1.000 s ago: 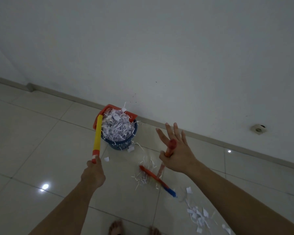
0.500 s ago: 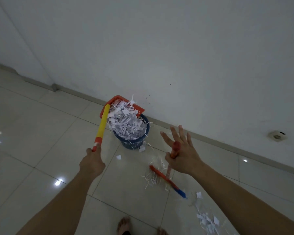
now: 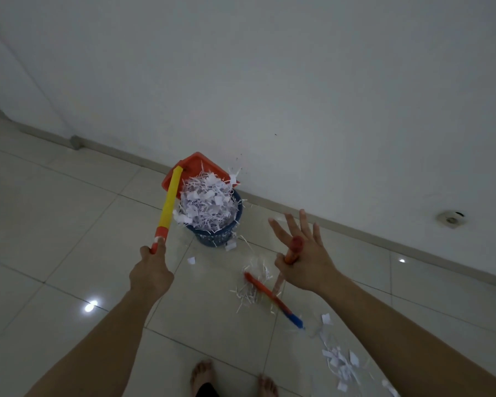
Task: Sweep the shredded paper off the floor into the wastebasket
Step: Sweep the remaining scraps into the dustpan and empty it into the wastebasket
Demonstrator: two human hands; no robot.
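Fingers on the right hand [image 3: 304, 262] are fanned out wide and straight, with the red broom handle [image 3: 294, 249] tucked in the crook by the thumb, so it looks more propped than gripped. My guess is that hand only needs to keep the broom upright while the other side does the work. The broom head [image 3: 272, 299] sits on the floor [image 3: 69, 224] in a small clump of paper strips, parked just in front of the basket.

Over on the other side, the left hand [image 3: 151, 275] is wrapped tight around the end of the yellow dustpan handle [image 3: 169, 206], arm stretched forward. That long handle lets the person tip the orange dustpan [image 3: 195, 166] over the blue wastebasket [image 3: 215, 239] without bending down. The pan is tilted behind and above the rim, and shredded paper [image 3: 208, 204] is heaped well over the top of the basket, which stands close to the wall [image 3: 298, 81].

Not done yet though: loose scraps [image 3: 341, 362] lie scattered on the tiles to the right near the bare feet, plus a few bits beside the basket. With the pile that tall, I'd expect some to slide off.
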